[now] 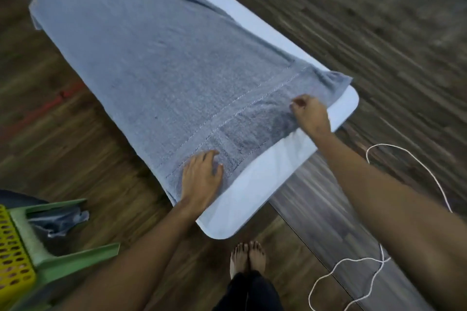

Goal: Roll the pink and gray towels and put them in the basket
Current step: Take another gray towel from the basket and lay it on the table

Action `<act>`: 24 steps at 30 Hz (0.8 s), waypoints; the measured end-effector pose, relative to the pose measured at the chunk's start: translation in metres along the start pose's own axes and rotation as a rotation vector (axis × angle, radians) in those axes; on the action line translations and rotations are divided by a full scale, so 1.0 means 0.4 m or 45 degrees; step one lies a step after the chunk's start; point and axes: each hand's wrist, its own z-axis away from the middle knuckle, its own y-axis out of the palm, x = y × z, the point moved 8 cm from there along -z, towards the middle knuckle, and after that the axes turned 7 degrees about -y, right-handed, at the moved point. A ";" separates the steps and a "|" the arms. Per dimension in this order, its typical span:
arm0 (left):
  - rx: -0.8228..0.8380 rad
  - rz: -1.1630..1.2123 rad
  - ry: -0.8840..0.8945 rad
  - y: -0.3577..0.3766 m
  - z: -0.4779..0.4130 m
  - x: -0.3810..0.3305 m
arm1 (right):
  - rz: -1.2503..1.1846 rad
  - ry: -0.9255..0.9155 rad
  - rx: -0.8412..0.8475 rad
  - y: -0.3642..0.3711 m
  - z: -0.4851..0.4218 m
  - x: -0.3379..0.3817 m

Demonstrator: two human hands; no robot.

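Note:
A gray towel [156, 65] lies spread lengthwise over a long white table [255, 199], its left edge hanging over the side. My left hand [202, 179] rests flat on the towel's near left corner, fingers spread. My right hand [310, 113] pinches the towel's near edge at the right, lifting a fold of cloth. A yellow perforated basket [12, 257] sits at the lower left edge of the view. No pink towel is in view.
A green plastic stool [63, 260] stands beside the basket, with a bluish cloth [60, 219] under it. A white cord [404, 209] loops across the wooden floor at the right. My bare feet [249, 257] stand at the table's near end.

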 end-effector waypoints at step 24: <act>0.628 0.446 0.198 0.280 -0.082 -0.973 | -0.872 0.593 -0.429 -0.595 0.270 -0.507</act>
